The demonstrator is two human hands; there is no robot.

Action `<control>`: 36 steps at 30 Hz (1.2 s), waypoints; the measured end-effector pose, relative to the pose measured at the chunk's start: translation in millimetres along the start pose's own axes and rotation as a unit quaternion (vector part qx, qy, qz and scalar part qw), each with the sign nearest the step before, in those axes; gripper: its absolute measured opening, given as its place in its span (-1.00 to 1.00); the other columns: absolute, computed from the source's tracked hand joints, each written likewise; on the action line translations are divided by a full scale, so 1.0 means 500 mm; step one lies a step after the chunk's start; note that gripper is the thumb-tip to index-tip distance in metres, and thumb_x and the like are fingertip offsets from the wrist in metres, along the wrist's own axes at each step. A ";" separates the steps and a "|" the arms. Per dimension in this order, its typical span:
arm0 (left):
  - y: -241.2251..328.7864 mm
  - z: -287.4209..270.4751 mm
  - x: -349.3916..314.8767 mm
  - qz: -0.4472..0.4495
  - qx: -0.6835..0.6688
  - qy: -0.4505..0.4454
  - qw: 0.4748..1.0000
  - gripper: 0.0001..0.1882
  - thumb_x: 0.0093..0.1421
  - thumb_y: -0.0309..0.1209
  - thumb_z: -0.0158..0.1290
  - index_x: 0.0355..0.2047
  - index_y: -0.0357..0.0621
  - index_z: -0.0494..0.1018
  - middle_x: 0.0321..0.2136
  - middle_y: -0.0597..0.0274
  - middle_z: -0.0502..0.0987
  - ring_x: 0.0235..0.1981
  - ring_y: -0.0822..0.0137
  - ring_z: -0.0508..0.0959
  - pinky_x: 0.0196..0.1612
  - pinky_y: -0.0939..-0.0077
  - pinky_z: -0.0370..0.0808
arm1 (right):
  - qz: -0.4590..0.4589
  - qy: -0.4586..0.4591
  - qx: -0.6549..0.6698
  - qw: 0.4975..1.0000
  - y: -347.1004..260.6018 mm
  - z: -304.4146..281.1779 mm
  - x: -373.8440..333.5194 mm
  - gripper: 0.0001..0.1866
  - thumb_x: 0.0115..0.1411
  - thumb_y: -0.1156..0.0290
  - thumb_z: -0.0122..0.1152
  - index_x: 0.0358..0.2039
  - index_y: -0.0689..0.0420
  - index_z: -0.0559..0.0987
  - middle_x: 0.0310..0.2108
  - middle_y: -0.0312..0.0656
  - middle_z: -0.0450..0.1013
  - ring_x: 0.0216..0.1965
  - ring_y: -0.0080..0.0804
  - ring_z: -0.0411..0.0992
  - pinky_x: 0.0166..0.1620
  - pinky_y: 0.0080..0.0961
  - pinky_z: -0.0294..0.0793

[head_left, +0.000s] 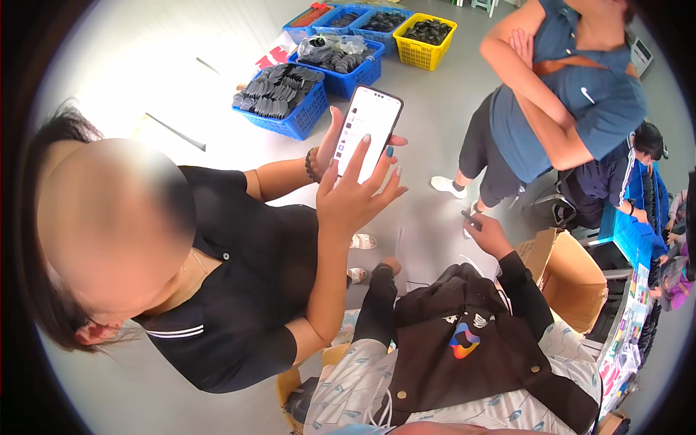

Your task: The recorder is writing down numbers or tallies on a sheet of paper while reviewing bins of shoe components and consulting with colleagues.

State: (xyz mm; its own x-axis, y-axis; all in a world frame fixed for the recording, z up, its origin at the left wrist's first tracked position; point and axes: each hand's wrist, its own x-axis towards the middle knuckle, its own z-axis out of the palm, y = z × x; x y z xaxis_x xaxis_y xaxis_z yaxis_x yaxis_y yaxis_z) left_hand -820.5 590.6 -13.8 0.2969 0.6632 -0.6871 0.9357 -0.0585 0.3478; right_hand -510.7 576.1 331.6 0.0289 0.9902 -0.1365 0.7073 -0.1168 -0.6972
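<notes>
Presently:
Right hand (487, 233): closed on a small dark object (468, 216), whose long axis points up-left past the fingers.
Left hand (391, 267): mostly hidden, grip unclear, farther from object.
Co-worker's phone (368, 134): up-left, apart.

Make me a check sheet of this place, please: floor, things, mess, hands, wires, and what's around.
Surface: pale grey floor, no table in view.
Job's things: small dark thing, too small to identify.
Clutter: blue baskets and a yellow basket filled with dark parts; an open cardboard box.
Grippers: right hand grips the small dark thing; left hand mostly hidden by its black sleeve.
Cables: a thin white cord hangs by the black jacket.
Surroundings: a co-worker in black holds a phone in both hands; a person in blue stands with arms crossed.
</notes>
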 end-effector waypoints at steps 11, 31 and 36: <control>0.039 -0.040 -0.024 -0.017 -0.046 0.017 0.999 -0.61 0.21 -0.25 -0.03 -0.18 -0.26 0.67 -0.10 -0.30 0.63 -0.02 -0.23 0.63 0.08 -0.01 0.55 | -0.002 0.020 0.011 1.000 0.039 -0.015 0.016 -0.72 0.28 0.25 0.29 -0.32 0.25 0.59 -0.56 -0.07 0.45 -0.51 -0.23 0.39 -0.35 -0.28 0.37; -0.014 -0.052 0.000 -0.017 -0.078 -0.016 0.997 -0.56 0.23 -0.19 -0.01 -0.16 -0.31 0.66 -0.10 -0.32 0.62 0.00 -0.22 0.62 0.09 0.00 0.54 | -0.034 0.000 -0.028 0.999 -0.007 0.030 0.071 -0.72 0.29 0.26 0.28 -0.34 0.25 0.56 -0.56 0.01 0.44 -0.52 -0.06 0.38 -0.36 -0.22 0.37; 0.011 -0.445 0.003 0.289 -0.464 0.004 0.837 -0.17 0.19 0.26 -0.21 0.23 -0.15 0.32 0.16 -0.25 0.42 0.13 -0.06 0.58 0.14 0.13 0.57 | -0.038 -0.003 -0.014 0.999 -0.004 0.070 0.090 -0.72 0.29 0.26 0.28 -0.35 0.25 0.55 -0.60 -0.01 0.40 -0.55 -0.10 0.35 -0.38 -0.23 0.34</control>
State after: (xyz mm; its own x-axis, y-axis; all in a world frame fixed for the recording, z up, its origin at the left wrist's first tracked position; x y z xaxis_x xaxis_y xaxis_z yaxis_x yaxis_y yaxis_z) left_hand -857.1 757.0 129.0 0.6448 0.7289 -0.2303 0.0840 0.2319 0.9691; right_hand -535.4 618.3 302.3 -0.0302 0.9956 -0.0892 0.7267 -0.0394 -0.6859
